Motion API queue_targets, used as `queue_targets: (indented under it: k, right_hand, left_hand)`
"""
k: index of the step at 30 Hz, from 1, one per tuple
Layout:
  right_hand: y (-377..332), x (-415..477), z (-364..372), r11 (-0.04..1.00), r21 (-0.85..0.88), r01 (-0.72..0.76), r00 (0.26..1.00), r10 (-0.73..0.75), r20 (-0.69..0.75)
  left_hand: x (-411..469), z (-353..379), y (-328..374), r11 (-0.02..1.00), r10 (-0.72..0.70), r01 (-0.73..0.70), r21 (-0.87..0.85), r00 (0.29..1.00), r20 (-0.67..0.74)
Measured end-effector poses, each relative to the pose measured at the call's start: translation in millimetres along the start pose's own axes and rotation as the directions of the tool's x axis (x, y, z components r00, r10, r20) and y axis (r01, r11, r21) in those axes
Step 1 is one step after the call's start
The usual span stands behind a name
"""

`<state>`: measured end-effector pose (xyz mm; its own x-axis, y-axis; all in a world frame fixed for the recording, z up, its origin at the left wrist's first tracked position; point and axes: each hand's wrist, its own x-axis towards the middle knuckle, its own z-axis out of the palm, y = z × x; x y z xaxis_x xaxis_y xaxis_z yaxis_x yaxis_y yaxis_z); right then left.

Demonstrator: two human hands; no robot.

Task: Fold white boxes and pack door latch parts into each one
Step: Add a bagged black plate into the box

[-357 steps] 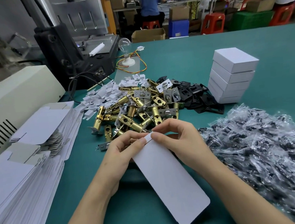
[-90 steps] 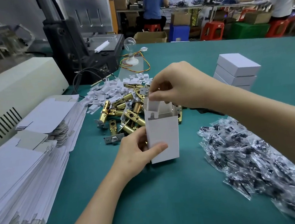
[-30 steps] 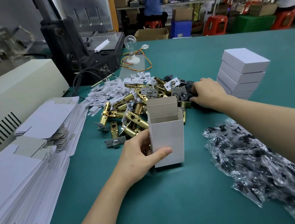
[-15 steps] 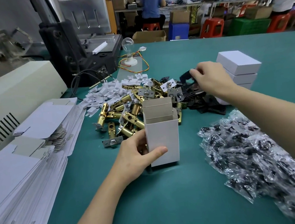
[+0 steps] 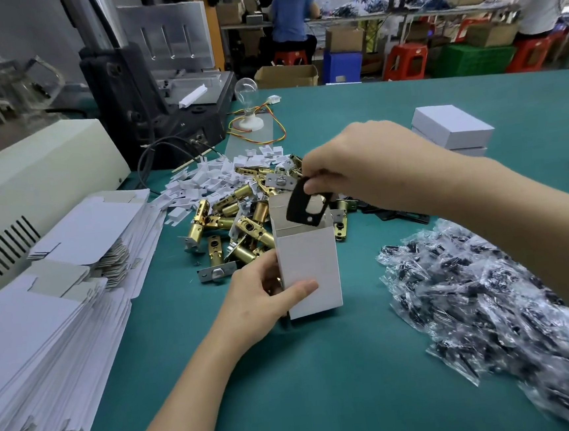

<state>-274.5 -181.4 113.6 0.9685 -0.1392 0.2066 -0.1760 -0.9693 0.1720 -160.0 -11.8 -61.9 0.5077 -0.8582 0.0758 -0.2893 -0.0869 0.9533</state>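
Black gasket [image 5: 294,204], pinched by right-hand fingers [image 5: 311,188], has reached the box [image 5: 309,264] left fingers [image 5: 299,288] grip.

A single wide-angle camera worn on the person's head looks forward and down from the near edge of the green table [image 5: 327,400]. It sits close above the forearms, so the left hand [image 5: 249,301], the right hand [image 5: 368,166] and the upright white box [image 5: 310,268] fall around mid-frame. It faces the table's far edge, with workshop benches and red stools [image 5: 405,60] along the top, while the stack of flat box blanks [image 5: 29,340] at the left edge and the bagged parts [image 5: 490,300] at the right loom near the lens.
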Motion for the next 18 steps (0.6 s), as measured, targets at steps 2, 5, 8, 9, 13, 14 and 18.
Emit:
queue_targets:
  k: [2,5,8,9,13,14,18]
  right_hand:
    - [-5.4,2.0,3.2,0.996,-0.085,0.032,0.995,-0.024,0.099]
    - [-14.5,5.6,6.8,0.991,-0.082,0.104,0.976,-0.086,0.199]
    - [-22.1,11.9,9.1,0.984,0.017,0.178,0.929,-0.174,0.327]
    - [-24.3,12.9,10.5,0.98,0.038,0.195,0.914,-0.196,0.356]
    - [-28.5,13.7,18.3,0.976,-0.001,0.218,0.911,-0.203,0.359]
    - [-26.9,12.3,20.0,0.981,0.037,0.192,0.925,-0.194,0.326]
    - [-3.2,-0.2,22.2,0.938,0.346,0.0,0.999,0.016,-0.044]
  left_hand:
    - [-0.3,-0.6,-0.6,1.0,0.003,-0.004,0.008,1.0,0.004]
    - [-0.6,-0.4,-0.6,1.0,0.013,-0.013,0.003,1.0,0.011]
    - [-0.2,0.1,-0.2,1.0,0.021,-0.021,-0.012,1.0,0.013]
    - [-0.3,0.2,-0.2,1.0,0.024,-0.024,-0.015,1.0,0.015]
    - [0.0,-0.4,-1.1,0.999,0.028,-0.028,-0.028,0.999,0.015]
    - [0.3,-0.5,-1.4,0.999,0.029,-0.029,-0.025,0.999,0.019]
    - [0.9,-0.2,-2.3,0.999,0.042,-0.041,-0.014,0.999,0.026]
